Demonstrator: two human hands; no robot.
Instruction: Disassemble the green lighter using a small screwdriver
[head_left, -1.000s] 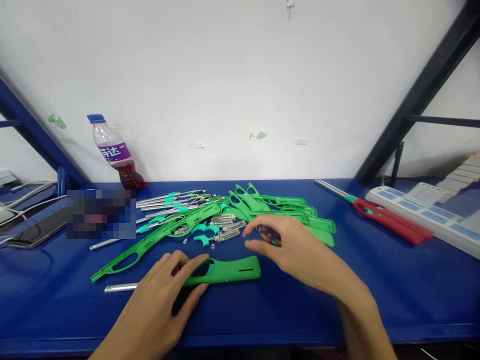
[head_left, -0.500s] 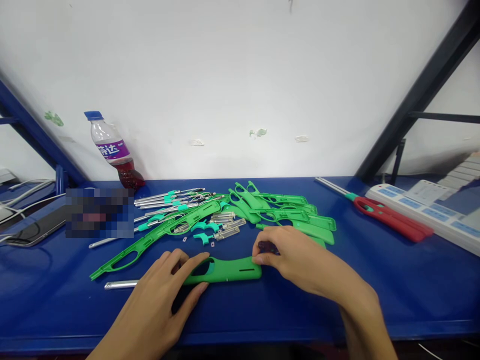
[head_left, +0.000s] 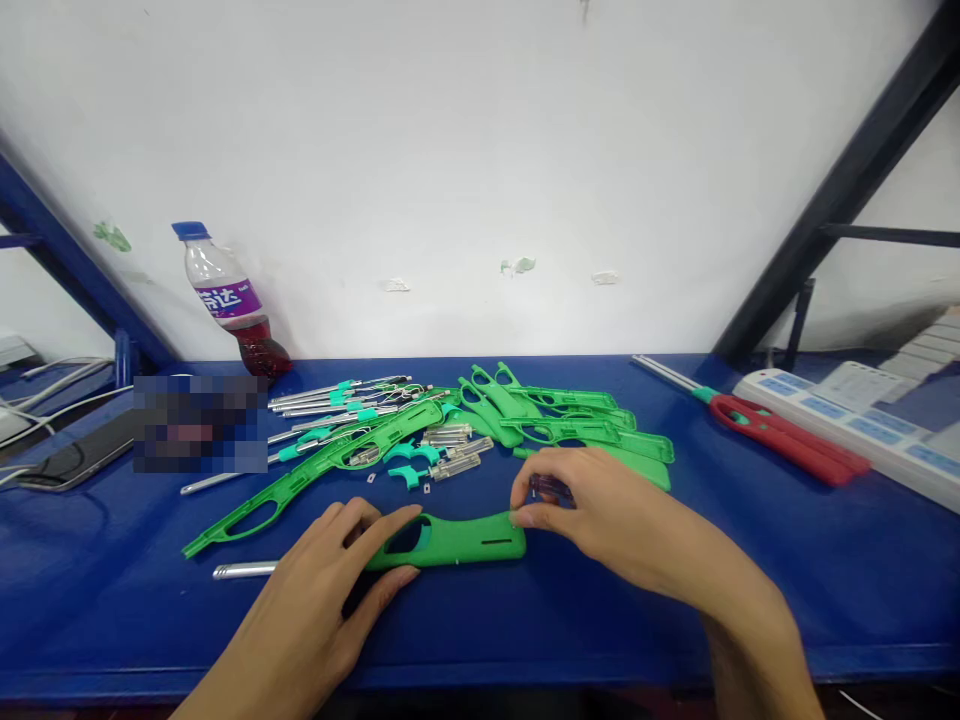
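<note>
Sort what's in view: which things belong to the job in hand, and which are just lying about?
Likely in the job:
green lighter, in the left hand
dark item in the right hand, mostly hidden
green shells
metal tubes
teal triggers
clear cylinders

Likely just lying about:
drink bottle
phone
power strip
red lighter, though possibly related

On the flat blue tabletop [head_left: 480,625], a long green plastic lighter [head_left: 465,541] is lying between the left fingers [head_left: 385,532]; hollow green plastic shells [head_left: 592,432] are lying beyond the right fingers [head_left: 541,516].
</note>
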